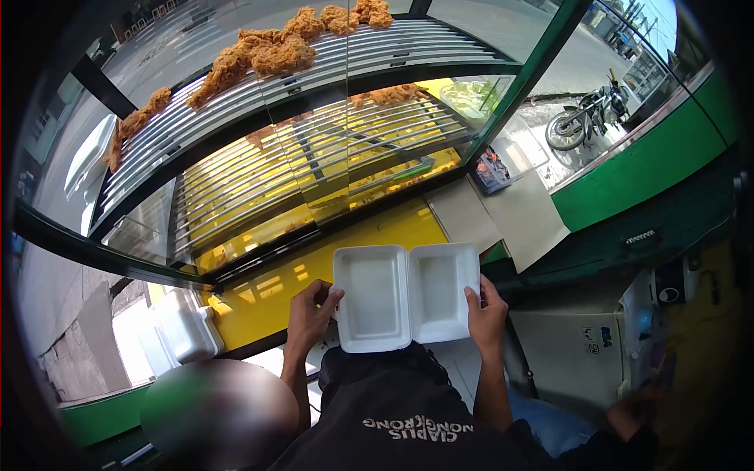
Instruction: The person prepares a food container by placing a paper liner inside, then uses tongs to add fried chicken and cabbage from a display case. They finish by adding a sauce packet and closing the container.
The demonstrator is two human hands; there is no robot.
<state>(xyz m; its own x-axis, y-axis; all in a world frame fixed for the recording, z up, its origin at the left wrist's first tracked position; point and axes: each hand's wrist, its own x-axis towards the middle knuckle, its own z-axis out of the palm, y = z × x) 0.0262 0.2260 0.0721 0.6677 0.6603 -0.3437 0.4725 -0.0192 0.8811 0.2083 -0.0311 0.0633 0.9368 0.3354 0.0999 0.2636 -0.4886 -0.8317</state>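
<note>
A white foam takeaway box (371, 302) lies spread wide in front of my body, its two halves side by side and nothing inside either. My left hand (312, 312) grips the outer left edge, thumb on the rim. On the opposite side, my right hand (488, 312) pinches the outer right edge, the thumb over the rim and the fingers partly hidden behind. Beyond the box stands a glass display case with pieces of fried chicken (283, 55) on its upper metal rack (424, 51).
Stacked foam boxes (184, 326) stand at the left, beside a yellow counter (377, 243). A plastic tub (514, 157) sits right of the case. Another person's hand (632, 412) shows at lower right, near a pale cabinet (569, 345). A motorcycle (589, 118) is parked outside.
</note>
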